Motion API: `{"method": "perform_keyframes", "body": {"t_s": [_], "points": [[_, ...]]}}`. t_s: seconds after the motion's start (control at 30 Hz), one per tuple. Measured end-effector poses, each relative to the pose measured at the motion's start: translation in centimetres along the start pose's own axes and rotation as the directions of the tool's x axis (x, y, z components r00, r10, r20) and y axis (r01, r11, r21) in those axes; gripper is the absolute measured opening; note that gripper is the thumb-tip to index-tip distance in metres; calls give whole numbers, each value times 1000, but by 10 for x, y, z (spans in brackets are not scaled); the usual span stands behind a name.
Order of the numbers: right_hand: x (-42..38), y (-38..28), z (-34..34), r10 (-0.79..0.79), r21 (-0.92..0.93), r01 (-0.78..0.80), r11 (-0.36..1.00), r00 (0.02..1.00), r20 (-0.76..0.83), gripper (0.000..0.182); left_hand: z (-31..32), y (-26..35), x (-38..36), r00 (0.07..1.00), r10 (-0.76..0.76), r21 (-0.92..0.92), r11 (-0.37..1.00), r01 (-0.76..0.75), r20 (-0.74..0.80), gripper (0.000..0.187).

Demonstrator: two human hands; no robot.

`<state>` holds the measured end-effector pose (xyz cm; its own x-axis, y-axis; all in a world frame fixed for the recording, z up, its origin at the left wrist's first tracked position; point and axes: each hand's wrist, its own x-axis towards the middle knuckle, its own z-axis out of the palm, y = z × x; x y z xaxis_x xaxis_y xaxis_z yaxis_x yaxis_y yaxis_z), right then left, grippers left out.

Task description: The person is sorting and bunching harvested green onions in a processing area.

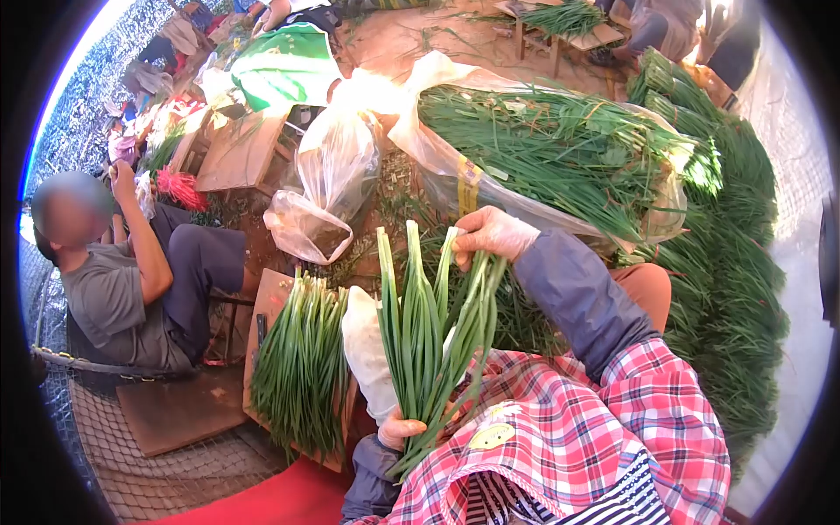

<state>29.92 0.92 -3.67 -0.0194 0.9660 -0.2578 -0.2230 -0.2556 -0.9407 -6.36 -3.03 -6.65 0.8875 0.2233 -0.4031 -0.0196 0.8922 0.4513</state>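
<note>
I hold a bunch of green onions (430,341) upright over my lap. My left hand (398,430) is closed around the bunch near its lower end, just above my checked apron (595,437). My right hand (490,234), in a thin pale glove, grips the leaf tips at the top of the bunch. A white cloth-like piece (367,350) sits against the left side of the bunch; I cannot tell what it is.
A sorted pile of green onions (302,367) lies on a board to my left. A large plastic bag full of greens (542,149) lies ahead, with a heap of greens (739,262) on the right. A limp plastic bag (324,188) lies ahead-left. Another person (131,289) sits at the left.
</note>
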Motion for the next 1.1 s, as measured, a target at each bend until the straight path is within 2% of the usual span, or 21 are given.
{"method": "perform_keyframes", "body": {"t_s": [0.07,0.1,0.13,0.2,0.23,0.27,0.3,0.33,0.37,0.4,0.43,0.47,0.5,0.6,0.63,0.73,0.77,0.87,0.9,1.0,1.1], "points": [[0,-8,-3,-7,-53,8,999,1000,24,15,5,7,-1,997,-25,-38,999,28,70,74],[4,-8,-5,-67,-188,60,980,997,-30,15,8,8,-1,998,-19,-18,1000,20,65,72],[7,-8,-11,-120,-266,83,961,984,-129,15,3,4,-4,997,18,-4,1000,-17,80,72],[32,26,-57,-334,-480,140,866,876,-348,18,-16,-2,-10,990,89,28,995,-92,111,72],[23,28,-68,-367,-733,-15,680,859,-358,26,-17,2,-15,989,109,70,991,-117,99,75],[14,16,-67,-407,-895,-172,411,844,-350,37,-13,7,-15,988,118,87,988,-127,103,76],[-4,12,-55,-286,-864,-218,454,883,-373,60,-9,12,-15,986,128,102,985,-139,107,77],[-16,8,-50,-91,-756,-196,625,943,-319,78,-2,19,-16,985,136,116,982,-149,111,78],[-17,41,-53,-136,-392,75,917,982,-131,81,7,27,-18,992,123,206,971,-121,4,79],[-32,51,-39,209,153,-196,969,975,-75,85,20,33,-13,989,145,209,968,-140,-7,77],[-39,88,-36,54,570,-149,808,982,179,87,34,40,-7,987,161,214,965,-154,-18,75],[-46,78,-4,180,553,-246,796,968,172,89,40,43,-1,984,179,220,961,-169,-25,73],[-42,106,9,-161,623,-87,777,930,331,86,37,43,1,987,144,289,950,-117,-75,72],[-26,98,40,-291,776,46,629,939,181,103,52,47,13,997,-11,421,906,43,-78,71],[-18,91,41,-296,793,58,606,942,158,106,52,42,19,1000,-16,449,893,16,-4,69],[-19,41,51,-301,819,101,565,949,91,106,46,24,27,999,-4,348,937,16,-36,64],[-17,43,47,-300,785,136,605,952,66,101,46,16,34,991,123,402,911,-94,-47,59],[-12,54,29,-268,714,177,678,963,16,87,50,13,40,961,192,591,806,-39,-198,55],[-12,57,24,-252,697,179,695,968,3,82,48,9,44,939,280,692,718,-68,-199,52],[-23,55,28,-139,729,212,651,977,-160,62,54,10,45,880,437,978,168,121,-184,48],[-26,47,29,-55,710,198,675,974,-220,52,54,3,49,828,557,995,-40,96,-57,46]]}}
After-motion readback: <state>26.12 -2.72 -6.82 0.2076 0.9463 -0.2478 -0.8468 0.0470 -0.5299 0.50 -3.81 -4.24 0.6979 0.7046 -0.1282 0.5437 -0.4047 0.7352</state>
